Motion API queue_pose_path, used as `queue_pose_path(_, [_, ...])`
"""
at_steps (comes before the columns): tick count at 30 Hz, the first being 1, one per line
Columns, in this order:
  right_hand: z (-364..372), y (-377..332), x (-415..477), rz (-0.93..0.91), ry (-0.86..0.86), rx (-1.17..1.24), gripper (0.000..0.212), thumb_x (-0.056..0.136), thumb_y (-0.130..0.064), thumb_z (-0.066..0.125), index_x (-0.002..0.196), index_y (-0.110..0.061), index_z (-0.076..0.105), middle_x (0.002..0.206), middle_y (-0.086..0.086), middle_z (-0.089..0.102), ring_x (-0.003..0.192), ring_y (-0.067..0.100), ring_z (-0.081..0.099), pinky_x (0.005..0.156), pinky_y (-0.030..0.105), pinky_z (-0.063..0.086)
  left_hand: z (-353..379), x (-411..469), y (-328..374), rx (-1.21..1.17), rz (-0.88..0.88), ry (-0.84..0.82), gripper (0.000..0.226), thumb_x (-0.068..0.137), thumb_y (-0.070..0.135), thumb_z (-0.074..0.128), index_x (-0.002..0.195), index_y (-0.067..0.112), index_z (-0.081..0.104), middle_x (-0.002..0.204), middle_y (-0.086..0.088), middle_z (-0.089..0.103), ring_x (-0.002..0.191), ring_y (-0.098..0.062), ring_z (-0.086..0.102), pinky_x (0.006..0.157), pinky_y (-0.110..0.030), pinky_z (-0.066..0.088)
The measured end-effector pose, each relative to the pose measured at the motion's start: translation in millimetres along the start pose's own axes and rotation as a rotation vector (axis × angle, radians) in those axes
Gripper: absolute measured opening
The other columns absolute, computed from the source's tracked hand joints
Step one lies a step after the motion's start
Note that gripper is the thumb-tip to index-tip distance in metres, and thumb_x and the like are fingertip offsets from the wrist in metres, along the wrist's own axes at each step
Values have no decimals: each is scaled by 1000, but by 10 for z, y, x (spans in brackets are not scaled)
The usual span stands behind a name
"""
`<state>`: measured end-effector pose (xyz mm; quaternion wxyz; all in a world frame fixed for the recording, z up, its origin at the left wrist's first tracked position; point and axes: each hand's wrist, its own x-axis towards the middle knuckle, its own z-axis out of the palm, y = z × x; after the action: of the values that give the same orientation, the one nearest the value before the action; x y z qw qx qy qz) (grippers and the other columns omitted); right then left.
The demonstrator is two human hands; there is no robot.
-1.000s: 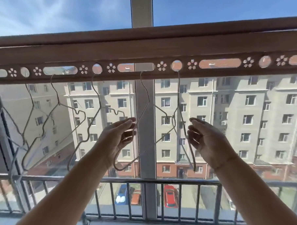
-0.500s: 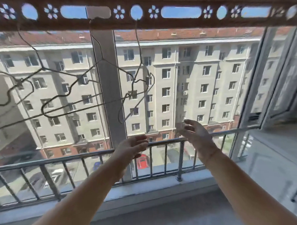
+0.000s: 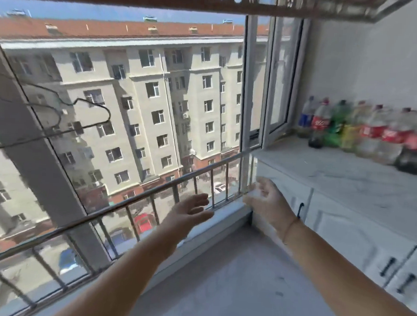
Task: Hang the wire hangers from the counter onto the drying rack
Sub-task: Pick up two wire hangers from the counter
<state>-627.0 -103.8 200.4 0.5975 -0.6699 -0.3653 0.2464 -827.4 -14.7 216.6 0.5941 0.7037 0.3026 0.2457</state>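
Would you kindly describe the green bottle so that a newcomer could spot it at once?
Find the white counter on the right, beside the window. Bottles stand in a row along its back. The green bottle is third from the window end, the only green one among them.

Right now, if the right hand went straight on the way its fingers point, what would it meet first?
Probably the white window frame, just ahead of the right hand; depth is unclear.
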Motion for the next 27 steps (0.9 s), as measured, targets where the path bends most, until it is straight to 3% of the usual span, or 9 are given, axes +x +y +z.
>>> queue_pose_path(2, [-392, 120, 33, 18, 51, -14, 64, 78, -18, 72, 134, -16, 41, 140, 9, 40, 132, 20, 36, 105, 33, 35, 358, 206, 35, -23, -9, -48, 44, 84, 8, 66, 125, 15, 54, 125, -1, 59, 118, -15, 54, 84, -14, 44])
queue_pose_path(5, [-1010, 322, 124, 59, 151, -30, 63, 78, -18, 72, 134, -18, 41, 140, 10, 41, 132, 21, 37, 102, 34, 39, 936, 529, 71, -6, -2, -116, 43, 83, 10, 67, 124, 15, 54, 126, -2, 60, 119, -16, 54, 93, -22, 44])
queue_pose_path(10, [-2035, 652, 267, 127, 271, -22, 50, 82, -15, 67, 127, -14, 47, 123, 8, 49, 113, 17, 51, 64, 15, 42, 1931, 1018, 137, -13, 2, -182, 44, 84, 5, 64, 127, 9, 54, 123, -7, 61, 113, -16, 57, 83, -13, 48])
queue_pose_path(15, [-2970, 1050, 359, 177, 362, -18, 37, 80, -15, 68, 115, -15, 55, 112, 6, 55, 102, 17, 56, 83, 24, 42, 2799, 1449, 125, -14, -17, -235, 40, 84, 10, 66, 123, 14, 57, 121, -3, 63, 108, -11, 60, 91, -21, 45])
queue_pose_path(18, [-3467, 1227, 387, 199, 419, -23, 28, 80, -9, 67, 104, -16, 55, 104, 7, 55, 92, 16, 55, 83, 26, 44, 3295, 1670, 115, -4, -33, -281, 40, 84, 10, 66, 122, 14, 56, 117, 0, 63, 103, -3, 60, 88, -17, 45])
queue_pose_path(21, [-3910, 1359, 413, 229, 478, -22, 27, 80, -6, 66, 105, -12, 56, 98, 5, 55, 88, 15, 54, 81, 24, 46, 3751, 1912, 92, 13, -51, -324, 37, 85, 12, 66, 120, 17, 57, 117, 1, 64, 100, -1, 61, 93, -23, 45])
queue_pose_path(24, [-4305, 1520, 459, 265, 547, -14, 29, 81, -6, 65, 109, -7, 57, 98, 5, 56, 83, 11, 54, 77, 20, 41, 4163, 2160, 73, 51, -70, -375, 38, 86, 14, 65, 122, 17, 57, 116, 2, 65, 101, -3, 61, 88, -23, 43])
queue_pose_path(27, [-4638, 1715, 527, 301, 617, 4, 28, 81, -5, 64, 109, -6, 58, 95, 4, 56, 79, 9, 53, 71, 14, 42, 4525, 2438, 49, 69, -90, -432, 38, 85, 14, 66, 122, 18, 57, 116, 2, 65, 104, -8, 61, 93, -26, 42])
